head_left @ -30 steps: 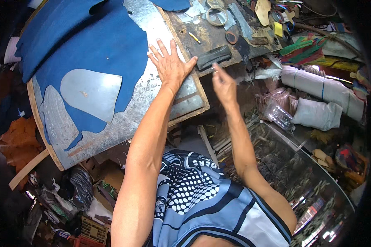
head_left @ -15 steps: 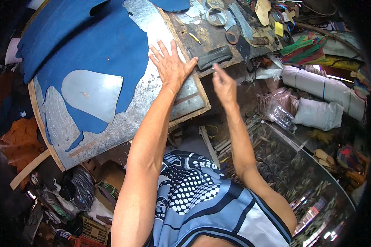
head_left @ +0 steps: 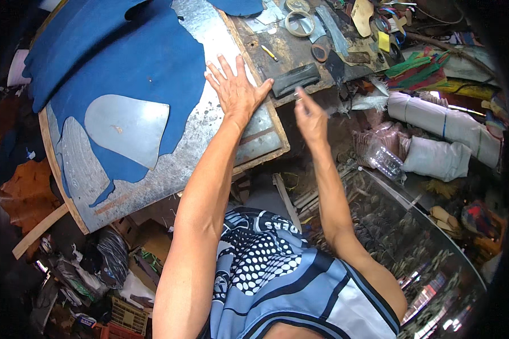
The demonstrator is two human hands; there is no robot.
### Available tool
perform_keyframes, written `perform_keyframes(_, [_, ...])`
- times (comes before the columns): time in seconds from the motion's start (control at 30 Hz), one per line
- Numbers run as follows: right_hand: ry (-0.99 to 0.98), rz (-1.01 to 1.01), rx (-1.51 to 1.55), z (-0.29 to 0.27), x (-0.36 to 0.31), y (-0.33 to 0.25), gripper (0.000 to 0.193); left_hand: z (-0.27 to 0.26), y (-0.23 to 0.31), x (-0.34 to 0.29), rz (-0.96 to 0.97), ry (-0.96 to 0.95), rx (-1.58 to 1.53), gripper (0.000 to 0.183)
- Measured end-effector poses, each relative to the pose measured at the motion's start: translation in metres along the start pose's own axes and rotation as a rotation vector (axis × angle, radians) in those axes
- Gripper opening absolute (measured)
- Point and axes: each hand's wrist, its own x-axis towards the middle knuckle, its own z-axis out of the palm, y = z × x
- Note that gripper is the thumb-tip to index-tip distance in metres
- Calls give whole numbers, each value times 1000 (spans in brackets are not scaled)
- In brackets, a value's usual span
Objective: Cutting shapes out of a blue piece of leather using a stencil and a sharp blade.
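My left hand [head_left: 236,93] lies flat with fingers spread on the bare metal top of the board [head_left: 178,141], its thumb reaching the wooden edge near a dark oblong block [head_left: 296,80]. My right hand [head_left: 311,117] is curled closed just beside that block's near edge. Something small shows at its fingertips, too blurred to name. A large blue sheet of leather [head_left: 147,62] covers much of the board. On it rest a pale rounded flat pattern piece [head_left: 129,127] and, further left, a narrower worn grey one [head_left: 82,164].
Beyond the block, a side bench holds a yellow pencil [head_left: 269,52], tape rolls [head_left: 300,24] and a brown ring [head_left: 319,53]. White wrapped rolls [head_left: 444,121] and a clear plastic bottle [head_left: 385,161] lie to the right. A yellow crate [head_left: 129,315] stands low at left.
My right hand has shifted slightly to the right and down along the block's near side. My left hand stays pressed on the board.
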Motion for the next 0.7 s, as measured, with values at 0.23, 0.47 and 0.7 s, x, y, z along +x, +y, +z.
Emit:
perform_keyframes(0.23, [27, -152, -14, 0, -3, -6, 35, 1, 1, -2, -3, 4, -6, 108])
perform_keyframes(0.47, [-47, -98, -76, 1, -8, -6, 35, 0, 0, 0, 8, 14, -6, 108])
perform_keyframes(0.7, [-99, -82, -99, 1, -11, -10, 35, 1, -1, -1, 6, 25, -3, 108])
